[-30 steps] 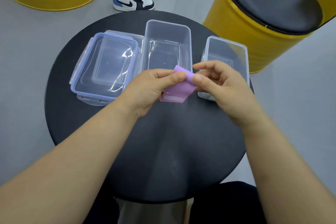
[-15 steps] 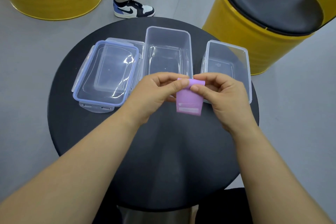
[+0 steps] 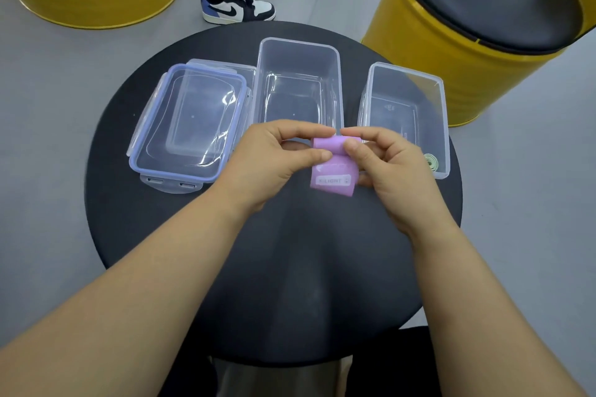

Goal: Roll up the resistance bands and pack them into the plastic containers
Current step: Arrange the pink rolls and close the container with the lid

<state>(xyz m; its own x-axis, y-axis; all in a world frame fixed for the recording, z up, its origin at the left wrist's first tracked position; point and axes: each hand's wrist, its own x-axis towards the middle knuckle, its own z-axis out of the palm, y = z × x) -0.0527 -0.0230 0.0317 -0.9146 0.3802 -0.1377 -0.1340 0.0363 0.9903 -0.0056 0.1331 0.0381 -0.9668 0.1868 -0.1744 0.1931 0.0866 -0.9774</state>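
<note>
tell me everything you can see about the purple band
The purple band is a flat, matte, rubbery strip, partly rolled: its top is a tight roll, and a flat tail hangs below, bearing a white label that reads LIGHT. It is held above the table, in front of the containers. The left hand and right hand pinch the roll from either side with thumbs and forefingers.

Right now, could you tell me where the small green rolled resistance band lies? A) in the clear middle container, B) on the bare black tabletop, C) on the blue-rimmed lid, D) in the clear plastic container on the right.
D: the small green rolled resistance band sits in the near corner of the clear plastic container on the right.
</note>
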